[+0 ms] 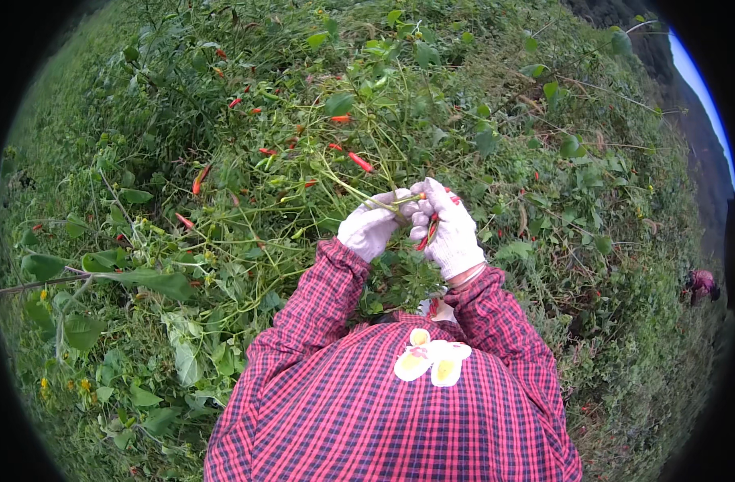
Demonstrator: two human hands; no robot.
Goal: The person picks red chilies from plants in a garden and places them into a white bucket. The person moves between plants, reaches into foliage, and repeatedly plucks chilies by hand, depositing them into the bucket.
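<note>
My left hand (370,226), in a white knitted glove, is closed around green stems of a chili pepper plant (349,188). Close beside it on the right, my right hand (448,226), gloved alike, holds several red chili peppers (424,241) against its palm. Its thumb and fingertips are at a stem end with an orange-red tip, between the two hands. A bright red chili pepper (360,161) hangs on the plant just beyond my left hand. Part of a white container or bag (436,310) with something red in it shows at my waist, mostly hidden by my checked shirt.
Dense weeds and pepper plants surround me, with more red chilies (200,181) at the left. A broad-leaved stem (156,283) reaches in from the left edge. Thin vines (608,90) cross at the upper right. A person (701,284) is bent over at the far right.
</note>
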